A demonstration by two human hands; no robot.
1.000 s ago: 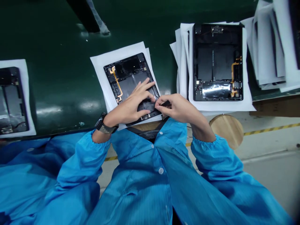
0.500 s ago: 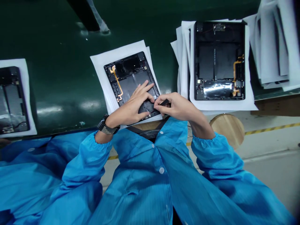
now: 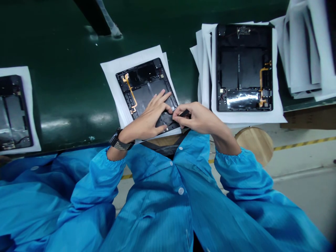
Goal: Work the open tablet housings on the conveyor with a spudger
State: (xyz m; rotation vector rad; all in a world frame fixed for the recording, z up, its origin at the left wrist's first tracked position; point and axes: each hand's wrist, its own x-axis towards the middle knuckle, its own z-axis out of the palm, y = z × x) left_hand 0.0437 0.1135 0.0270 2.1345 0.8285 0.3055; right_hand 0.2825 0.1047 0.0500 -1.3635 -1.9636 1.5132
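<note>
An opened tablet housing (image 3: 143, 91) lies slightly turned on white sheets (image 3: 111, 77), its batteries and an orange flex cable (image 3: 132, 93) exposed. My left hand (image 3: 151, 117) rests across its lower part with the fingers spread, covering some of the inside. At the housing's lower right edge, my right hand (image 3: 194, 117) pinches a thin black tool (image 3: 186, 113). The tool's tip is hidden by the fingers, so its exact kind cannot be made out. The two hands nearly meet at that edge.
To the right, another opened tablet housing (image 3: 244, 70) lies on a stack of white sheets, with more sheets (image 3: 301, 52) beyond. A third housing (image 3: 14, 115) is at far left. A person's blue sleeve (image 3: 28, 196) is close on the left. A round wooden stool (image 3: 254, 145) stands below the table.
Both hands stay almost in place at the housing's lower right edge. The view has shifted very slightly; nothing is taken up or let go.
</note>
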